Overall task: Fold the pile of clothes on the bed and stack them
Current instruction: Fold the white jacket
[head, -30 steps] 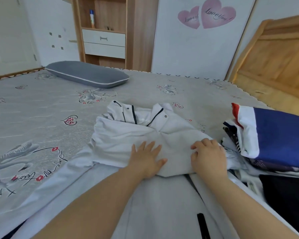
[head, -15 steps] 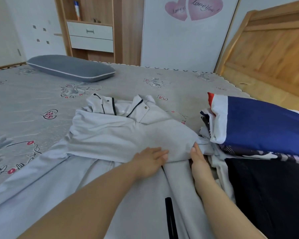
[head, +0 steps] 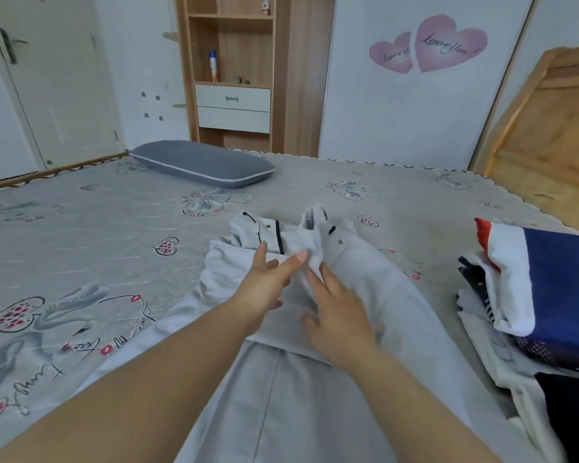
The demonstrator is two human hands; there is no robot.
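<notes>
A white jacket (head: pixel 375 295) with dark trim lies spread on the bed (head: pixel 81 248), collar at the far end. One sleeve runs up over its front, and the bunched cuff (head: pixel 315 235) stands up near the collar. My left hand (head: pixel 268 282) reaches over the chest with straight fingers, its fingertips touching the bunched cloth. Beside it, my right hand (head: pixel 340 315) rests on the folded part with spread fingers, the index finger against the same bunch. I cannot make out a pinch by either hand.
A pile of clothes (head: pixel 528 295), blue, white, red and dark, lies at the right edge of the bed. A grey pillow (head: pixel 204 163) sits at the far side. Behind are a wooden shelf unit (head: pixel 233 78), a door (head: pixel 47 78) and a wooden headboard (head: pixel 549 128).
Both hands moved from the jacket's lower fold up toward the collar. The sleeve that lay out to the right is now laid over the front, its cuff bunched at the fingertips.
</notes>
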